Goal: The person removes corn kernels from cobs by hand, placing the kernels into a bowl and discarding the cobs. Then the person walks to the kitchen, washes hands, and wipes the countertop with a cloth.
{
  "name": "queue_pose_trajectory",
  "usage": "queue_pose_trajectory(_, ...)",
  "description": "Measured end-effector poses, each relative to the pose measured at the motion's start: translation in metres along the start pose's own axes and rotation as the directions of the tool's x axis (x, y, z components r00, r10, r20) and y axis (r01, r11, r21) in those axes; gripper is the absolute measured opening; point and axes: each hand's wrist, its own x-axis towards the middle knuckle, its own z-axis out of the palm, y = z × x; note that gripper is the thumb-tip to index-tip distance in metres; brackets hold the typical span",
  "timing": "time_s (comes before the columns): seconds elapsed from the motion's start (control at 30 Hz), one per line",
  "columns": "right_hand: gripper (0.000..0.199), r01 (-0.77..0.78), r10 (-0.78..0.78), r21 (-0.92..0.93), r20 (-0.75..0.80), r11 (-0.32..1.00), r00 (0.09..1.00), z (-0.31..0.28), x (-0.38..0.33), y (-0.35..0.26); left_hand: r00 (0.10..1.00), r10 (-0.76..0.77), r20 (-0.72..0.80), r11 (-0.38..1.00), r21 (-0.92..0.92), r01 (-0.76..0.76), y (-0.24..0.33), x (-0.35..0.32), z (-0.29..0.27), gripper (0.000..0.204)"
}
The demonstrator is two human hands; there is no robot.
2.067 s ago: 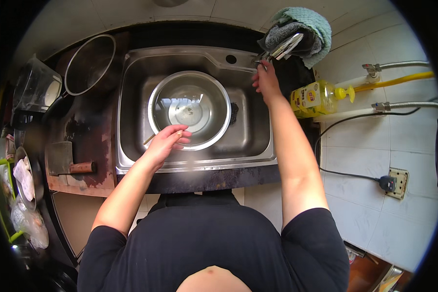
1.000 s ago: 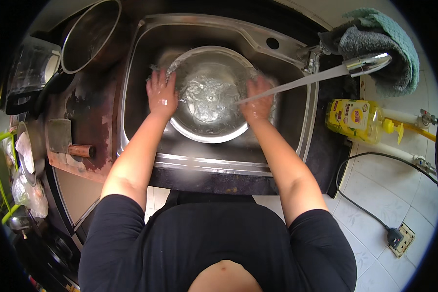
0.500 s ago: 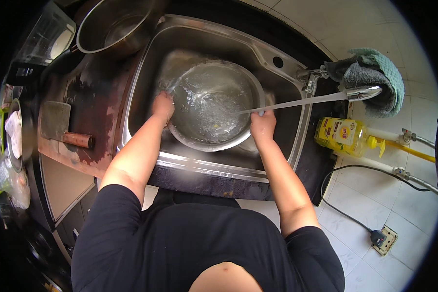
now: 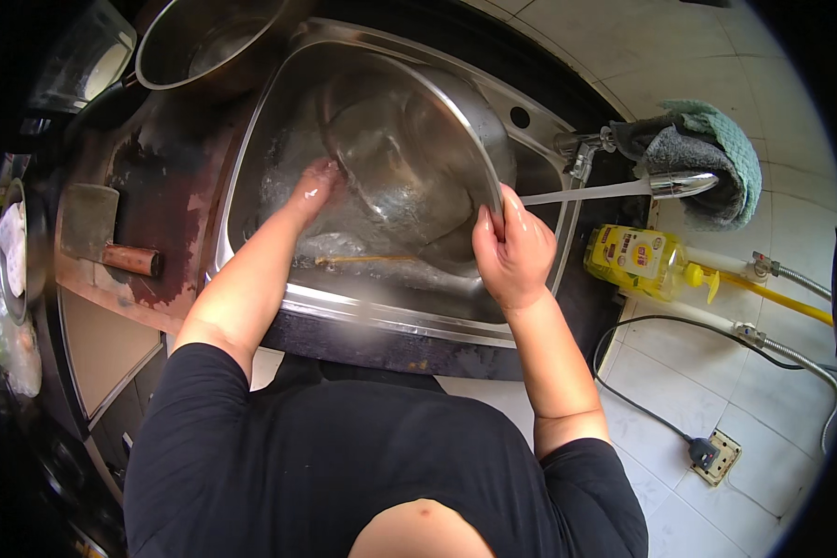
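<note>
A round stainless steel basin (image 4: 451,107) is tilted steeply in the steel sink (image 4: 298,299), its right side raised and its left side low. Water spills from it across the sink floor. My right hand (image 4: 516,246) grips the raised right rim, thumb and fingers closed around it. At the low left side, amid the moving water, is my left hand (image 4: 312,191); its fingers are blurred and partly hidden, so its hold on the basin is unclear. Water streams from the faucet (image 4: 684,184) toward the raised side of the basin. A thin brown strip (image 4: 367,259) lies in the water near the sink's front.
Left of the sink, a cleaver (image 4: 91,223) lies on a worn board (image 4: 172,237), with a pot (image 4: 209,46) behind it. To the right stand a yellow pump bottle (image 4: 634,260) and cloths (image 4: 707,158) draped by the faucet. A plug (image 4: 704,453) sits in a wall socket.
The basin has gone from nearly level and full of water to steeply tilted, its right rim lifted by my right hand. Water has poured out leftward into the sink.
</note>
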Motion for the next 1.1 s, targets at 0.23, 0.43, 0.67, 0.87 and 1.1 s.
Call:
queue_pose_trajectory(0.23, 0.052, 0.394, -0.402, -0.088, -0.097, 0.915, 0.911, -0.026, 0.003, -0.005, 0.995, 0.094, -0.029, 0.995, 0.02, -0.093, 0.029, -0.023, 0.005, 0.054)
queue_pose_trajectory(0.43, 0.049, 0.313, -0.316, -0.042, -0.143, 0.949, 0.938, -0.012, -0.01, -0.001, 0.988, 0.149, -0.045, 0.988, -0.041, -0.151, 0.038, -0.025, 0.001, 0.049)
queue_pose_trajectory(0.67, 0.039, -0.308, 0.321, 0.17, -0.058, 0.936, 0.945, -0.006, -0.038, 0.014, 0.991, 0.11, -0.08, 0.994, 0.013, -0.109, 0.046, -0.026, 0.006, 0.043)
queue_pose_trajectory(0.87, 0.039, -0.104, -0.084, -0.349, -0.485, 0.931, 0.87, -0.097, -0.009, 0.036, 0.967, 0.242, -0.085, 0.943, 0.254, -0.214, 0.017, -0.005, -0.019, 0.035)
queue_pose_trajectory(1.1, 0.072, -0.295, 0.426, 0.34, -0.424, 0.893, 0.799, -0.161, 0.053, 0.068, 0.958, 0.226, -0.175, 0.824, 0.56, -0.092, -0.005, 0.004, -0.029, 0.032)
